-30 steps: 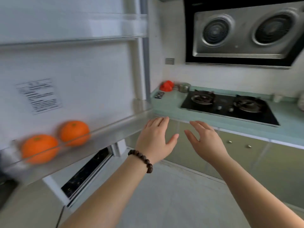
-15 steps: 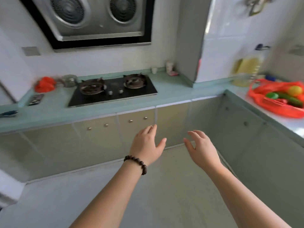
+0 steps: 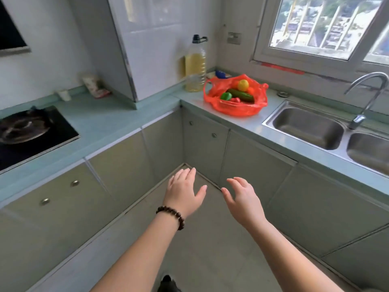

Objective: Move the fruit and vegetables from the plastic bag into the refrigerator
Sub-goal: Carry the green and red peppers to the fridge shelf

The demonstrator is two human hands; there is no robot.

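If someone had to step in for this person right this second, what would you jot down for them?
Left hand: open, holding nothing, out over the floor.
Right hand: open, holding nothing, beside the left.
The red plastic bag sits open on the counter between the oil bottle and the sink. Inside show a cucumber, a green pepper, a yellow fruit and something red, partly hidden.
The refrigerator is out of view, so what has gone in cannot be judged from here.
Left: reach the bag, take each item out and carry it to the refrigerator.
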